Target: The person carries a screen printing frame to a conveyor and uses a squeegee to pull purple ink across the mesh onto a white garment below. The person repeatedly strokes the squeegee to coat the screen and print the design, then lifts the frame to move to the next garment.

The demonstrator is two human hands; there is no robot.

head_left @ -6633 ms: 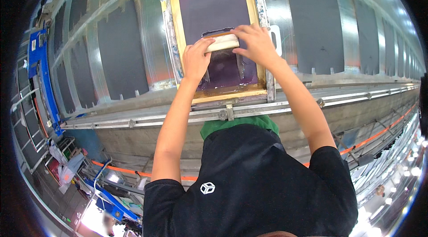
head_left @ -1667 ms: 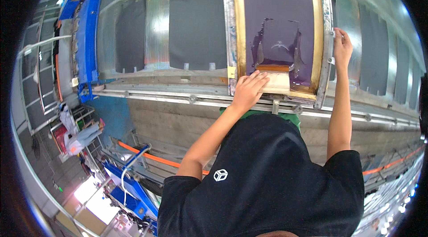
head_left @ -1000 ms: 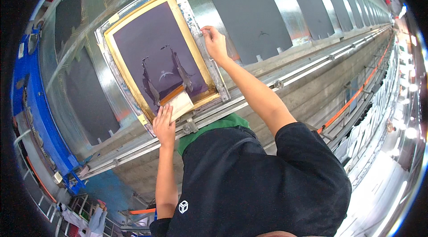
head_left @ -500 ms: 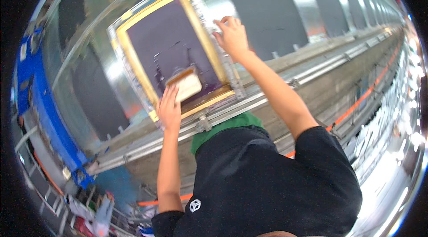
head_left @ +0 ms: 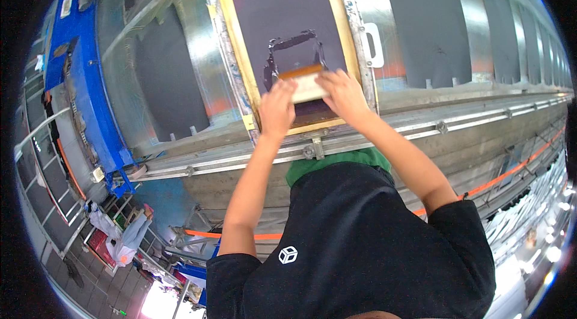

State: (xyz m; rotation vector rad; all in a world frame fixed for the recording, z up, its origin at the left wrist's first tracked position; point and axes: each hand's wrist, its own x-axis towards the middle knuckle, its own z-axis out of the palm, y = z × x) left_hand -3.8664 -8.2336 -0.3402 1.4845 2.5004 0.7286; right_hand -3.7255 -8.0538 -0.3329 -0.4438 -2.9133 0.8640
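A screen printing frame (head_left: 229, 30) with yellow-taped inner edges lies on the long table in front of me. Dark, wet ink (head_left: 293, 41) marks the purple-black mesh (head_left: 287, 3) in a rough outline. Near the frame's close end, a squeegee (head_left: 308, 89) with a pale handle and a brown edge stands on the mesh. My left hand (head_left: 278, 109) is closed around its left end. Its right end is gripped by my right hand (head_left: 344, 98). The fingertips are slightly blurred.
Dark fabric panels (head_left: 168, 72) lie along the metal table on both sides, another panel (head_left: 424, 24) being to the right. A white handle (head_left: 373, 45) sits at the frame's right side. Metal rails (head_left: 415, 133) run along the near edge. Blue machinery (head_left: 90, 78) stands at the left.
My right hand has come from beyond the frame's right edge onto the squeegee's right end. My left hand stays on the squeegee, now held more level. The whole view has shifted and turned.
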